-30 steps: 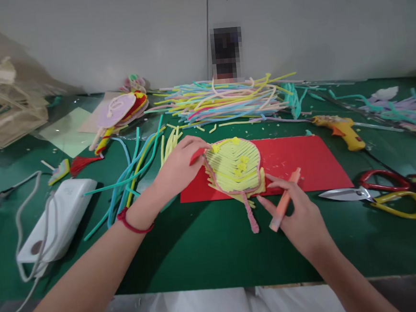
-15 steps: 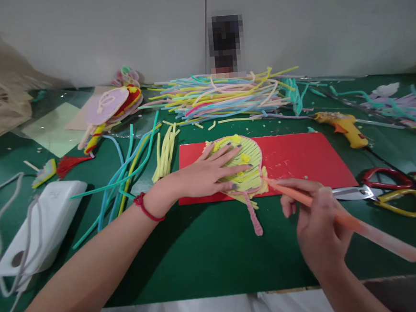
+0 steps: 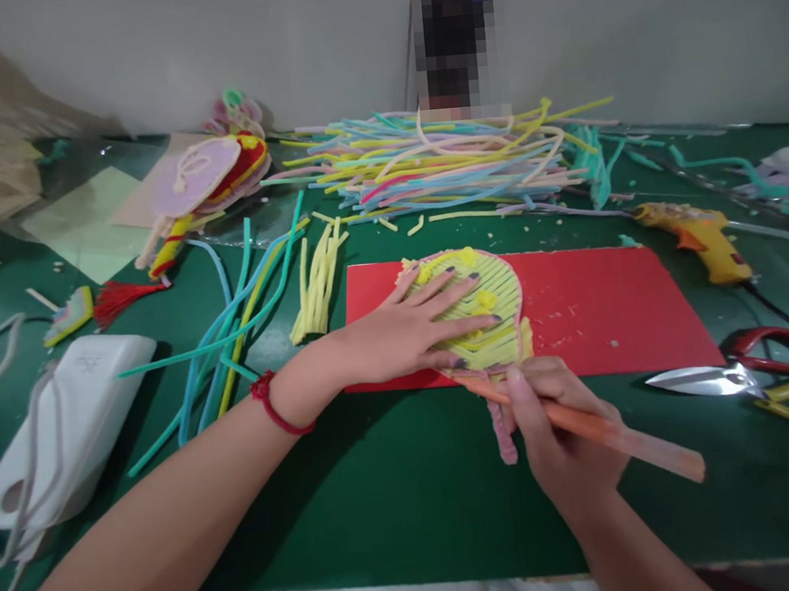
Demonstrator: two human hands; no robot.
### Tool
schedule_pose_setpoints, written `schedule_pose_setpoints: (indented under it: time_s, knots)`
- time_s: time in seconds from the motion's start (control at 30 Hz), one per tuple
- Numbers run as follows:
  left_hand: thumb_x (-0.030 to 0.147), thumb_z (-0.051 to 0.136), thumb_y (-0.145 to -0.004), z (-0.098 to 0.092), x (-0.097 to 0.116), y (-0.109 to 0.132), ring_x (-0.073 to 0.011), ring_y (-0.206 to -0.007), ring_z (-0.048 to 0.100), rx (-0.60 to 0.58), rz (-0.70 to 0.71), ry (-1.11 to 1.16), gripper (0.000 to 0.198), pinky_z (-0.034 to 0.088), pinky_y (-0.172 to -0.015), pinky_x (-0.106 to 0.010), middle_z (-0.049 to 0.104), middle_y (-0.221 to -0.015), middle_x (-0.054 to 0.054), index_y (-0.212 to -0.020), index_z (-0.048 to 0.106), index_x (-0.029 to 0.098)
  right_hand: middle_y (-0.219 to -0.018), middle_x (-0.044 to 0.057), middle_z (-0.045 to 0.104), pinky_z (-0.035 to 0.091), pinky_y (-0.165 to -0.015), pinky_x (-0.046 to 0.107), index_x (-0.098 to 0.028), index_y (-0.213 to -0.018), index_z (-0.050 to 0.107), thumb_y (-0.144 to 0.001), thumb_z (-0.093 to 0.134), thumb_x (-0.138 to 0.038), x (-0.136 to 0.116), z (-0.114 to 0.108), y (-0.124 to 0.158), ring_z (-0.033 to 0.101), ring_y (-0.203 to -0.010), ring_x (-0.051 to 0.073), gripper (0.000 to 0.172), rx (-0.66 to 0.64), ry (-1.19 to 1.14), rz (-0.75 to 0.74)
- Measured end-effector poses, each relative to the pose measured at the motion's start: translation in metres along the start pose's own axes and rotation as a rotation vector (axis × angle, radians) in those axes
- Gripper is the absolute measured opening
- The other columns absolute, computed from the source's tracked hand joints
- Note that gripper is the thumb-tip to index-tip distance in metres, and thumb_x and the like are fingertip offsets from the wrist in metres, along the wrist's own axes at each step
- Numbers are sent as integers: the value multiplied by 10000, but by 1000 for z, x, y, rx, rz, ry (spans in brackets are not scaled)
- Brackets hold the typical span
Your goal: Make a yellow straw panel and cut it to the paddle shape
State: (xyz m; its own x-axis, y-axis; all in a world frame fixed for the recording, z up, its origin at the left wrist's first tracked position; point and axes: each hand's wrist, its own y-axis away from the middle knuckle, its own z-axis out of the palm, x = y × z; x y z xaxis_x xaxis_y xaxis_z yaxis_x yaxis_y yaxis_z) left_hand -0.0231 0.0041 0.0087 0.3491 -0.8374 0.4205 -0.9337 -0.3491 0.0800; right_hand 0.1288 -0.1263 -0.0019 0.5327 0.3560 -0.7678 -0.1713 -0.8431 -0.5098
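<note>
A yellow fan-shaped craft piece (image 3: 495, 306) with a pink rim and a pink twisted handle (image 3: 503, 433) lies on a red sheet (image 3: 607, 311). My left hand (image 3: 411, 331) rests flat on the fan, fingers spread. My right hand (image 3: 562, 428) grips an orange pen (image 3: 624, 437), its tip touching the fan's lower edge beside the handle.
A heap of coloured pipe-cleaner strips (image 3: 438, 160) lies behind the sheet, with loose strips (image 3: 246, 316) to the left. A yellow glue gun (image 3: 700, 230) and red-and-yellow scissors (image 3: 748, 372) sit at the right. A white device (image 3: 56, 422) with a cord is at the left, finished fans (image 3: 204, 178) behind.
My left hand went from pinching the fan's left edge to lying flat on it. My right hand turned the pen tip-down and moved it left along the fan's lower edge.
</note>
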Motion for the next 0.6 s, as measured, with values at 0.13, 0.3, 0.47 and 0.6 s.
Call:
schedule_pose_setpoints:
  time_s: [0.13, 0.3, 0.47, 0.6]
  knots:
    - [380, 505, -900, 2, -1, 0, -293, -1429, 3, 9, -1, -1, 562, -21, -1119, -578, 75, -1568, -35, -1424, 305, 345, -478, -48, 512, 493, -576, 294, -215, -658, 479, -811, 551, -66, 0, 2, -1, 560, -534, 122, 226, -47, 50, -8]
    - [373, 498, -904, 0, 0, 0, -275, -1430, -3, -8, -19, -11, 560, -21, -1130, -558, 80, -1569, 2, -1424, 290, 368, -442, -53, 503, 488, -580, 302, -221, -682, 508, -815, 557, -82, -1, 3, -1, 564, -531, 132, 198, -79, 109, -21]
    - [365, 491, -909, -2, 2, 0, -271, -1428, -11, -30, -30, -6, 555, -14, -1131, -554, 61, -1569, 9, -1425, 288, 368, -490, -35, 542, 499, -609, 305, -224, -654, 508, -820, 567, -109, 0, 3, 0, 576, -566, 132, 210, -92, 137, -17]
    - [356, 515, -897, -1, 1, 0, -283, -1428, 23, 12, -17, 23, 554, -11, -1132, -559, 87, -1566, 36, -1411, 311, 391, -544, -27, 563, 501, -598, 307, -222, -669, 486, -825, 552, -114, 1, 2, 2, 570, -544, 123, 200, -48, 120, 39]
